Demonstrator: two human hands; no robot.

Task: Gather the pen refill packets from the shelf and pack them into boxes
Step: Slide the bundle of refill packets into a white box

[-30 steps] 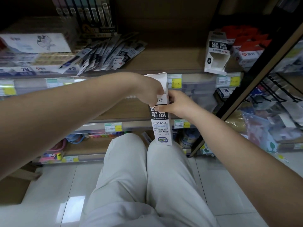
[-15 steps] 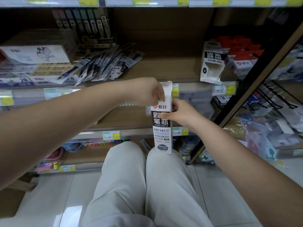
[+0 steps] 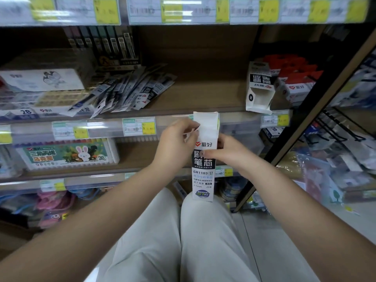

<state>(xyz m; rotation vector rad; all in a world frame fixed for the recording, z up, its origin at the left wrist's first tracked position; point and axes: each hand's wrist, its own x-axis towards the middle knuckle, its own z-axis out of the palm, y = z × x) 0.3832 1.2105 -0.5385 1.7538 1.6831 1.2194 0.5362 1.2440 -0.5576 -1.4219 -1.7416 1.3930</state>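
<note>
Box unmoved — both hands still gripping.

- The tall refill box stands upright on the person's right knee, in front of the shelves.
- left hand is on the box's left side up near the top flap, right hand on its right side a bit lower.
- Behind and up-left, a pile of refill packets is fanned out on the shelf.
- An open empty box stands on the same shelf, off to the right.
- One shelf down on the left sits a marker set.
</note>
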